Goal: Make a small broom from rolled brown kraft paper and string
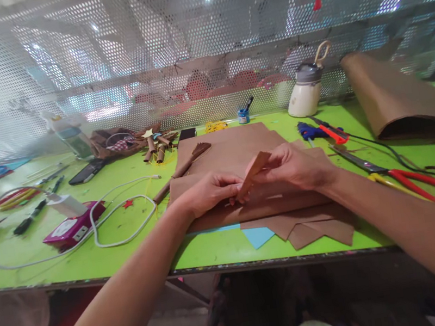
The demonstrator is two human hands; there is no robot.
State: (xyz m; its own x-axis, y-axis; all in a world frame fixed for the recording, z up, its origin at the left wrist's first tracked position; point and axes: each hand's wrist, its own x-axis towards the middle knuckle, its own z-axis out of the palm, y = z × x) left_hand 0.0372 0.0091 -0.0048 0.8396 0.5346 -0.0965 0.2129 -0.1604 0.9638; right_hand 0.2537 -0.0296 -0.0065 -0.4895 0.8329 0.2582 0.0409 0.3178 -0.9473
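Both hands meet over a stack of brown paper sheets (230, 141) on the green table. Between my left hand (217, 191) and my right hand (290, 168) is a narrow folded strip of brown paper (255, 169), tilted up to the right. My right thumb and fingers pinch its upper part. My left fingers are closed at its lower end. A rolled brown paper stick with a fringed end (192, 161) lies just beyond my left hand. Cut brown paper pieces (319, 229) and a light blue paper (258, 236) stick out at the near side.
On the right lie red-handled scissors (432, 189), a blue glue gun (311, 130), a red cutter (334, 132) and a large paper roll (400, 90); a white bottle (305, 91) stands behind. On the left are a purple power block (73, 227), a white cable (95, 226), a phone (87, 171) and small paper rolls (157, 147).
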